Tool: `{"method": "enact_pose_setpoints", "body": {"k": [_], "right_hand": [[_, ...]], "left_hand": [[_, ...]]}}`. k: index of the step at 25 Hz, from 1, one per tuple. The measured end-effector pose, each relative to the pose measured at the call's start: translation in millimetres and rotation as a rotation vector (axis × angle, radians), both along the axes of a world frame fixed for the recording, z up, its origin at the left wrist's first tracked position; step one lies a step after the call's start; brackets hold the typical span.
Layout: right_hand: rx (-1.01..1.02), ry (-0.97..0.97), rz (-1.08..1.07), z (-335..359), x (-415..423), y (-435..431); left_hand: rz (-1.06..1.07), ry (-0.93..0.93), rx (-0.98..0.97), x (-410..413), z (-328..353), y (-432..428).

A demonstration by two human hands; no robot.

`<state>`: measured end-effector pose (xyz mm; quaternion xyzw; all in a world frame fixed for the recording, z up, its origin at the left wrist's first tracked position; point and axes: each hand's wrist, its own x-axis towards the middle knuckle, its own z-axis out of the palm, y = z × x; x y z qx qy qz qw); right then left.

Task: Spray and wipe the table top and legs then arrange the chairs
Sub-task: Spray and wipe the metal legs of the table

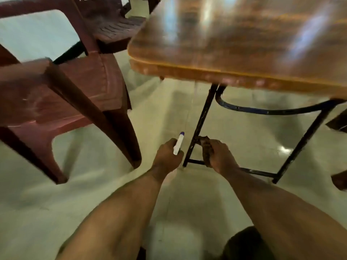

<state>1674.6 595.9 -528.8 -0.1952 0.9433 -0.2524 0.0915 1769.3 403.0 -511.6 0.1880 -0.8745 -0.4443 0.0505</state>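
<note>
Cloth [205,147]: dark, bunched, pressed against the low part of the near bench leg [201,124], a little above the foot. Its lower end hangs down to the crossbar [259,173] at floor level.

Right grip [219,156]: fingers curled round the cloth, clamping it to the leg from the right side.

Bottle [178,143]: slim and white, with its purple tip pointing up and away. It sits just left of the same leg; contact with the leg cannot be told.

Left grip [167,156]: wrapped round the bottle's lower half. Both bare forearms reach forward and down from the bottom of the view.

Bench [234,34]: glossy brown wood-grain top with a rounded corner and a lighter, worn edge band. It lies above and beyond the hands, filling the upper right.

Frame: black metal. The wiped leg slopes down from under the bench edge. A second leg [304,139] stands to its right, and the crossbar joins the two at the floor. A curved brace [262,110], dark with bluish patches, runs between them just under the top.

Chair [75,87]: dark red plastic, left of the bench. Its nearest foot is on the floor near the left grip and apart from the bench leg.

Second chair [112,29]: same colour, behind the first, close to the bench corner.

Right margin: dark furniture parts [338,124], kind not identifiable.

Floor [75,203]: pale and shiny, showing soft reflections. The view is somewhat blurred.
</note>
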Motion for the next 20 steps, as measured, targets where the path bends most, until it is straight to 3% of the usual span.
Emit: {"method": "enact_pose_setpoints", "body": {"k": [5, 7, 10, 13, 16, 20], "right_hand": [[-0.237, -0.169, -0.306, -28.4, -27.9, 21.7], [-0.570, -0.300, -0.511, -27.3, -39.7, 20.2], [-1.193, -0.716, -0.806, -27.1, -66.1, 15.9], [-1.517, -0.927, -0.718, -28.1, -86.3, 13.9], [-1.580, -0.845, -0.507, -13.1, -93.2, 0.1], [-1.404, -0.765, -0.393, 5.7, -110.9, -23.2]], "left_hand": [[0.002, 0.197, 0.055, -49.2, -38.0, 3.6], [-0.004, 0.253, 0.095, -61.9, -42.0, 7.5], [-0.013, 0.345, 0.137, -77.9, -48.1, 16.9], [0.028, 0.414, 0.231, -84.1, -54.5, 27.6], [0.040, 0.431, 0.319, -91.2, -51.2, 29.5], [-0.020, 0.416, 0.317, -108.0, -23.1, 21.8]]}}
